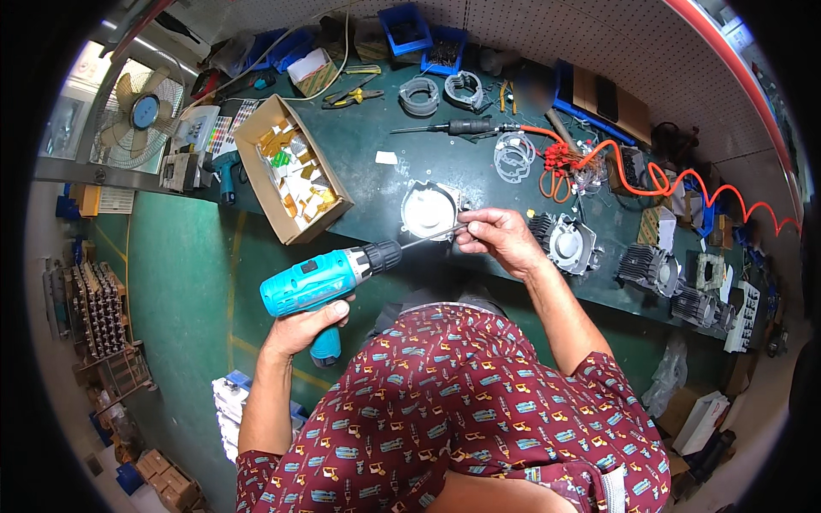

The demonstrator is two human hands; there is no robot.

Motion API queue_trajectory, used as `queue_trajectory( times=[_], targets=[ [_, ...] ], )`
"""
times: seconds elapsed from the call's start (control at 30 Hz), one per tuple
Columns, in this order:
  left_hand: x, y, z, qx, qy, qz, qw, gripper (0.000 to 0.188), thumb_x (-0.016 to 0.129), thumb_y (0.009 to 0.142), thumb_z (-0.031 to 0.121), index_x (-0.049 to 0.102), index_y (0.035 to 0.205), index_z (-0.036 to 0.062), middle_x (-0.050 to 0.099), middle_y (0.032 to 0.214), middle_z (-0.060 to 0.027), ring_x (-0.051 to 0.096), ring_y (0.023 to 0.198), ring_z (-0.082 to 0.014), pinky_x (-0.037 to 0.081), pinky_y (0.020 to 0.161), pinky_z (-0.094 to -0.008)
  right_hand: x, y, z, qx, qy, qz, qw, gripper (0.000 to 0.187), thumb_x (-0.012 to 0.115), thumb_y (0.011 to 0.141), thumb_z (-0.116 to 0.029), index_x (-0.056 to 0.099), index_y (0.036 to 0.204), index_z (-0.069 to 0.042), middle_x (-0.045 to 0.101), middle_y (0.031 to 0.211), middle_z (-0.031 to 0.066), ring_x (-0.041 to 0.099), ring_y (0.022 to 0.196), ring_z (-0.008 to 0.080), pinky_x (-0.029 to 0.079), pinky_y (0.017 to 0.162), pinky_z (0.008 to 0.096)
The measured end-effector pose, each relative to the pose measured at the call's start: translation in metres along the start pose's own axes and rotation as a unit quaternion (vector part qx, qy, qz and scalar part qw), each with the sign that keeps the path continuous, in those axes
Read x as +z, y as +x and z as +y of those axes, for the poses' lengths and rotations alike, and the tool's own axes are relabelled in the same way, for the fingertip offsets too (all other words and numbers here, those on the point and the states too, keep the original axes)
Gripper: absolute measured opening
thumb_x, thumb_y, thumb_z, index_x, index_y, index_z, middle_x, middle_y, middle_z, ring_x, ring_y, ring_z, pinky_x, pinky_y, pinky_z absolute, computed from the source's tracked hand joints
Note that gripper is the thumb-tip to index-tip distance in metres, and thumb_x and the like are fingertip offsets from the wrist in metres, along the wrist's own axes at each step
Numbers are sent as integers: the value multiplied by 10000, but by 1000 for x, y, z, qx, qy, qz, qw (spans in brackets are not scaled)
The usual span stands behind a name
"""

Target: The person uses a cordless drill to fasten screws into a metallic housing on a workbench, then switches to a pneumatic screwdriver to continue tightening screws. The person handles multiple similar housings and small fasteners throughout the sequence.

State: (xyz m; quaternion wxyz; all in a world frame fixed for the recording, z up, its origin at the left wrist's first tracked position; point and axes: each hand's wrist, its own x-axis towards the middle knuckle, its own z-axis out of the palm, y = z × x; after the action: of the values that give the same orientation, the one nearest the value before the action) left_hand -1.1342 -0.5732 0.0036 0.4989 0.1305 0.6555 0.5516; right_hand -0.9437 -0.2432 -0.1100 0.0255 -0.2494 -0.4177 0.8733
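Note:
My left hand (305, 329) is wrapped round the grip of a turquoise cordless drill (306, 284), which points right. A long thin bit (424, 238) runs from its black chuck toward my right hand (505, 241). There the thumb and fingers are pinched together at the bit's tip; whatever small thing they hold is too hidden to name. Just beyond the bit, a round pale metal housing (430, 210) lies at the bench's near edge. To the right of my right hand stands a finned metal motor housing (568, 243).
An open cardboard box (332, 214) of yellow and white scraps juts over the green bench's (368, 184) edge. Further back lie yellow-handled pliers (352, 98), metal rings (419, 97) and an air tool (469, 126) with a coiled orange hose (633, 175). More finned housings (650, 268) sit right.

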Motion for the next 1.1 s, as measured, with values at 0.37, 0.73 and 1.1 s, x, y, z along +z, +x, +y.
queue_trajectory(
  times=[0.37,0.73,1.1],
  targets=[
    [2,-3,-15,-21,-26,44,998,405,810,856,215,674,1150,-29,685,884,-90,663,762,-196,558,732,-339,1,23,-14,1,-90,57,994,477,702,983,-155,575,1385,67,718,961,96,681,738,117,581,628,233],
    [31,46,-45,82,165,111,977,279,793,920,127,701,1171,51,660,927,31,601,836,-80,525,750,-272,-9,71,23,-120,-549,206,802,643,788,763,-386,683,1343,-128,634,1140,221,677,1049,363,552,937,466],
    [56,58,15,169,426,58,887,321,837,835,191,734,1112,66,761,909,-156,757,859,-286,585,783,-373,-23,79,36,-167,-564,170,791,590,767,771,-308,702,1336,-151,578,1010,195,645,954,380,546,865,448]
  ],
)
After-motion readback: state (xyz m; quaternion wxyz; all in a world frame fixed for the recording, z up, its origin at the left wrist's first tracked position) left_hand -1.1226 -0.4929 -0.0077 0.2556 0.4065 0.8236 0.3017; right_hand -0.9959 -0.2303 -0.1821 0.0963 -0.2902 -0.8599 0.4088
